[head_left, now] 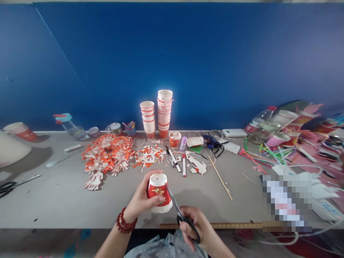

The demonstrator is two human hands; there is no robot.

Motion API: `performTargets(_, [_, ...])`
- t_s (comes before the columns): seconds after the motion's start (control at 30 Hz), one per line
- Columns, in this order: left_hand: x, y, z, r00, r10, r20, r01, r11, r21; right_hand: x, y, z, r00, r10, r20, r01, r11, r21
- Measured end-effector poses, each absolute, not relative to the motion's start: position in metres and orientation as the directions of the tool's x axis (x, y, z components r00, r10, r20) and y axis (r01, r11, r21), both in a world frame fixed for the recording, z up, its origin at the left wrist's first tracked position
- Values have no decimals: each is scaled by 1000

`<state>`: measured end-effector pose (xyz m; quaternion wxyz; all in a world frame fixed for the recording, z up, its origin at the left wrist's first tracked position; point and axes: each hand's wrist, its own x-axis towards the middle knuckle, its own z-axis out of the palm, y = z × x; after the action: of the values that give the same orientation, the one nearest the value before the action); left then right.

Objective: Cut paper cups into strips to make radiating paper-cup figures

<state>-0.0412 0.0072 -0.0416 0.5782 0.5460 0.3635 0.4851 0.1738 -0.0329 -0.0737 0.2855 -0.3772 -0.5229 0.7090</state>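
Observation:
My left hand [145, 195] is wrapped round a red and white paper cup [158, 191] with a gold design, held upside down above the near part of the table. In my right hand [195, 224] is a pair of scissors [176, 204] with black handles. Their blades point up and away, and the tips meet the cup's right side near its white base. Whether the blades have pierced the paper is too small to tell. Beyond the cup lie white and orange paper scraps [150, 156], and left of these a heap of cut paper pieces [109, 154].
Two stacks of paper cups [164, 118] stand against the blue wall [107, 64]. Markers [184, 165], a wooden stick [220, 178] and a blue glue gun [212, 140] lie right of centre. Bottles and craft materials crowd the right. Other scissors [16, 184] lie far left.

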Motion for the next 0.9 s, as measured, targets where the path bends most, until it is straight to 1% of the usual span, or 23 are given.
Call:
performTargets(0.07, [-35, 6, -45, 282, 957, 75, -338, 26, 941, 174, -32, -75, -555, 803, -216, -12, -268, -963])
performTargets(0.13, [-28, 4, -49, 336, 941, 44, -503, 140, 853, 174, -32, -77, -556, 804, -209, -22, -265, -964])
performTargets(0.2, [-22, 3, -54, 373, 927, 37, -611, 215, 762, 173, -31, -78, -560, 802, -208, -33, -272, -962])
performTargets(0.3, [-16, 2, -59, 354, 934, 37, -689, 234, 686, 172, -30, -76, -577, 790, -204, -41, -278, -960])
performTargets(0.43, [-13, 3, -60, 237, 971, 30, -741, 160, 652, 175, -28, -69, -615, 774, -152, -41, -223, -974])
performTargets(0.5, [-12, 4, -58, 151, 988, 23, -753, 99, 650, 178, -29, -67, -628, 765, -141, -12, -191, -982])
performTargets(0.57, [-12, 7, -56, 54, 998, 16, -736, 29, 676, 180, -32, -69, -637, 754, -160, 28, -184, -983])
performTargets(0.63, [-11, 9, -55, -40, 999, 16, -686, -39, 727, 180, -36, -71, -637, 750, -180, 73, -175, -982])
performTargets(0.73, [-8, 9, -53, -145, 989, 29, -595, -111, 796, 174, -41, -74, -605, 779, -167, 105, -130, -986])
performTargets(0.8, [-6, 8, -50, -181, 983, 31, -550, -127, 825, 167, -41, -73, -591, 788, -173, 93, -147, -985])
performTargets(0.9, [-3, 5, -43, -215, 976, 27, -468, -127, 875, 157, -39, -71, -579, 790, -202, 44, -218, -975])
